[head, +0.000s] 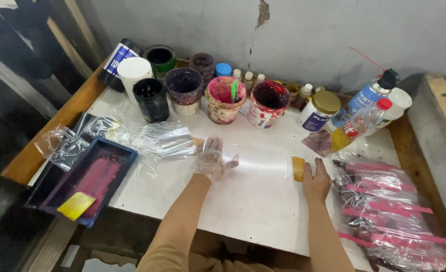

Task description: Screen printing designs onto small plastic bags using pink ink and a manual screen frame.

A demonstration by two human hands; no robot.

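A clear, glossy plastic film sheet (260, 163) lies flat on the white tabletop (243, 211), between the person's two hands. The left hand (212, 160), in a thin transparent disposable glove, rests spread and flat on the sheet's left end. The bare right hand (316, 182) lies palm down, fingers loosely together, fingertips touching a yellow-brown strip of tape (298, 168) at the sheet's right edge.

The film looks very light, limp and slippery, likely to curl, crease or cling. It would probably handle best pinched at an edge or corner while the other end is pressed flat.

Paint-stained pots (225, 99) stand behind, near the wall.
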